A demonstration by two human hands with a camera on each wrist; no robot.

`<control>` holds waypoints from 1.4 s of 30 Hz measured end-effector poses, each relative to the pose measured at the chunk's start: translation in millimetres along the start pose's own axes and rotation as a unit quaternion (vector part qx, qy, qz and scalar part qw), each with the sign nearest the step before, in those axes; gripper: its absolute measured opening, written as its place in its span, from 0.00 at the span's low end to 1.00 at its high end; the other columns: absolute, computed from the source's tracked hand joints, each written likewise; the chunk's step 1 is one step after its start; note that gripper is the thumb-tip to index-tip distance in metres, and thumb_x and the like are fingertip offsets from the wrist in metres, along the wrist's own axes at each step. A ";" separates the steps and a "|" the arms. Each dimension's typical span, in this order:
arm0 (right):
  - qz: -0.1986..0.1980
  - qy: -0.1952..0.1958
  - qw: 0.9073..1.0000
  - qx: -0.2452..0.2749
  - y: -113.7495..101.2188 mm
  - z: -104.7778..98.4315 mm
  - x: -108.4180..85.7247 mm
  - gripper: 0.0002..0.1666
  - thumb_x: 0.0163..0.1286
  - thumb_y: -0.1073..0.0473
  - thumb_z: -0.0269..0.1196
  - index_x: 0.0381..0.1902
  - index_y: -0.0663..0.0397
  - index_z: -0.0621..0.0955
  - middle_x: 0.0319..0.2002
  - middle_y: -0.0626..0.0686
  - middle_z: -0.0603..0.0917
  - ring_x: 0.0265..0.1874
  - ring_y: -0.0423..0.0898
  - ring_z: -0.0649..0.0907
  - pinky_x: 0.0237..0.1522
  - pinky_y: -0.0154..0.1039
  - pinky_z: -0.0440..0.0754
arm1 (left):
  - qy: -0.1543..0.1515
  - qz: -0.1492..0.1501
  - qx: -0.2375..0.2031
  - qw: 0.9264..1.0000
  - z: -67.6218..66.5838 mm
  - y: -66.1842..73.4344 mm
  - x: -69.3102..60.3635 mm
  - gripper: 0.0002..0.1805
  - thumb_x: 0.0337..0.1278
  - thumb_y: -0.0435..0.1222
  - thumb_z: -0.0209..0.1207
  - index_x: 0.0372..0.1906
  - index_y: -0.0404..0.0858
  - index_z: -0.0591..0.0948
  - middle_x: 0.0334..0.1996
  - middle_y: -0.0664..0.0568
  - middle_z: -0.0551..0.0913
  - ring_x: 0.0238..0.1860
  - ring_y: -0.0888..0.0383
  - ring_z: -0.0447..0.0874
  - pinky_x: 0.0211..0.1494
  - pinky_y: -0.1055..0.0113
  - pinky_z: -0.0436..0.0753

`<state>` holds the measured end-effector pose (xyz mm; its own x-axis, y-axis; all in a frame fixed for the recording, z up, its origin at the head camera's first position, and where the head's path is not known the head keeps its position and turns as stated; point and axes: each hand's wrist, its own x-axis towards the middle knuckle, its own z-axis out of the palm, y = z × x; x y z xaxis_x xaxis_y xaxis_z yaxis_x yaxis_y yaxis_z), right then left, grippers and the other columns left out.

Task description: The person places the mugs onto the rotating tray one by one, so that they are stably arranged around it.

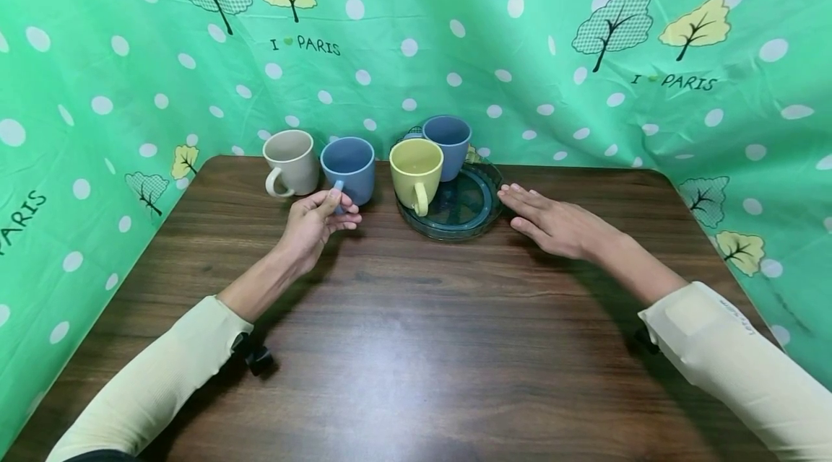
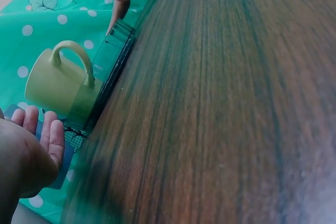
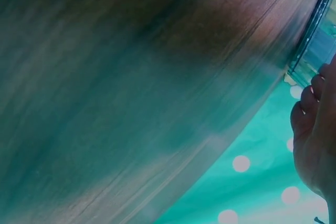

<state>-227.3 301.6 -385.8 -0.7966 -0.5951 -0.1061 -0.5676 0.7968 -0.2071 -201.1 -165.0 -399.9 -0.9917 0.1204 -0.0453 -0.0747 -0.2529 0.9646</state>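
Left of the head view's centre, the left hand (image 1: 312, 227) pinches a blue mug (image 1: 354, 172) by its handle, beside a grey mug (image 1: 292, 162) on the desk (image 1: 403, 346). The right hand (image 1: 562, 224), fingers straight, grasping nothing, reaches the edge of a round transparent tray (image 1: 463, 208) bearing a yellow mug (image 1: 414, 167) and another blue mug (image 1: 451, 144).

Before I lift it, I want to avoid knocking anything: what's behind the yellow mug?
Behind the yellow mug, a blue mug stands in the round tray. Its lower left side and part of the tray are hidden.
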 end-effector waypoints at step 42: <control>-0.052 0.029 0.998 -0.017 -23.4 8.5 -17.2 0.35 0.94 0.44 0.52 0.92 0.39 0.64 0.91 0.51 0.63 0.90 0.59 0.65 0.86 0.65 0.71 | -0.013 0.012 0.015 1.000 -1.6 2.8 -4.7 0.19 0.94 0.39 0.50 0.40 0.41 0.87 0.35 0.55 0.93 0.37 0.60 0.95 0.47 0.67 0.93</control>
<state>-198.5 292.4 -387.4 -0.7433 -0.6683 -0.0291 -0.6536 0.7348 -0.1813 -196.8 -167.9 -397.4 -0.9901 0.1398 -0.0157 -0.0474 -0.2268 0.9728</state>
